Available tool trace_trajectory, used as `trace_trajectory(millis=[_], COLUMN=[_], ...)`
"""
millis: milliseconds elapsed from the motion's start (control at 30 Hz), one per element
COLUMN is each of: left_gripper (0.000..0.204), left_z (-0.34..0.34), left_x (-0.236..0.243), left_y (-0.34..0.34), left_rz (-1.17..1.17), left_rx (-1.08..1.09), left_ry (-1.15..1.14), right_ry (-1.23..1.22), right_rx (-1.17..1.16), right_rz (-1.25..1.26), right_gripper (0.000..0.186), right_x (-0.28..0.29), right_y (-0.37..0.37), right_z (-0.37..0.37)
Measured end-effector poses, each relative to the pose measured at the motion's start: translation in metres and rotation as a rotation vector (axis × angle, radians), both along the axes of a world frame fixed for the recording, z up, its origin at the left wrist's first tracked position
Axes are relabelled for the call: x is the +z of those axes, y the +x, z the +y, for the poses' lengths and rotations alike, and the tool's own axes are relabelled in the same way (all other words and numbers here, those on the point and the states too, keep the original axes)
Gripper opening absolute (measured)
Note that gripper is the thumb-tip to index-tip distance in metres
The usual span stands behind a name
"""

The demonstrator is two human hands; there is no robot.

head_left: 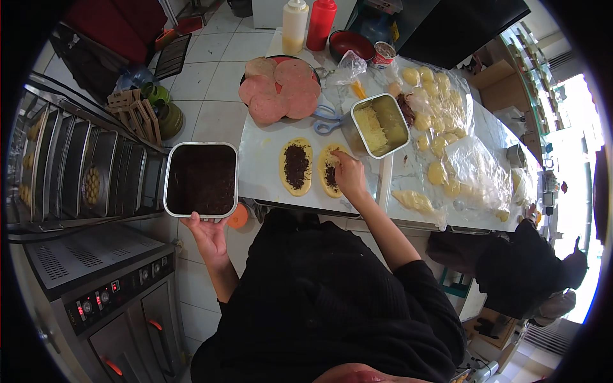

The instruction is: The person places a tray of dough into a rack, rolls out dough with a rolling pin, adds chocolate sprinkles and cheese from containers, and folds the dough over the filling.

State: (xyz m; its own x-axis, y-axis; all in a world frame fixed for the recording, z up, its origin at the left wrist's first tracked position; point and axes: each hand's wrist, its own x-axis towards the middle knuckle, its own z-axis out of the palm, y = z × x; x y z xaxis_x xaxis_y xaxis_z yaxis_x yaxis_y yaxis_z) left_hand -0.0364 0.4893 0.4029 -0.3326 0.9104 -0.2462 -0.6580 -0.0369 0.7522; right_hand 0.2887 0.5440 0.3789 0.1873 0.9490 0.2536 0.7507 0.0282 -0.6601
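Note:
My left hand [208, 235] grips the lower edge of a square metal tin [234, 182] in front of the table. Dark chocolate sprinkles [203, 182] fill the bottom of that tin. Over the right one of two flat oval dough pieces [324, 153] is my right hand [348, 175], its fingers pinched together; whatever is between the fingertips is hidden. Dark sprinkles lie on this piece beneath the fingers. The left dough piece [285, 179] bears a thick strip of sprinkles down its middle.
Grated cheese lies in another tin [389, 152] by blue scissors [327, 120]. Pink meat slices [281, 89] cover a plate. Several dough balls [437, 124] sit under plastic. Squeeze bottles [320, 25] stand at the back. A tray rack [83, 159] and oven [102, 274] are left.

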Motion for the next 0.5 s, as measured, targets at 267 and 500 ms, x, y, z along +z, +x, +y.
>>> trace_trajectory(millis=[267,500], left_gripper=[0.056,0.055], left_z=[-0.001,0.000], left_x=[-0.002,0.003], left_y=[0.003,0.012], left_rz=[-0.008,-0.012], left_rx=[0.006,0.007], left_ry=[-0.020,-0.010], right_ry=[-0.068,-0.165], right_rx=[0.001,0.051], right_rz=[0.063,0.074], right_gripper=[0.024,0.024], right_x=[-0.004,-0.001], right_y=[0.001,0.003], right_z=[-0.028,-0.042])
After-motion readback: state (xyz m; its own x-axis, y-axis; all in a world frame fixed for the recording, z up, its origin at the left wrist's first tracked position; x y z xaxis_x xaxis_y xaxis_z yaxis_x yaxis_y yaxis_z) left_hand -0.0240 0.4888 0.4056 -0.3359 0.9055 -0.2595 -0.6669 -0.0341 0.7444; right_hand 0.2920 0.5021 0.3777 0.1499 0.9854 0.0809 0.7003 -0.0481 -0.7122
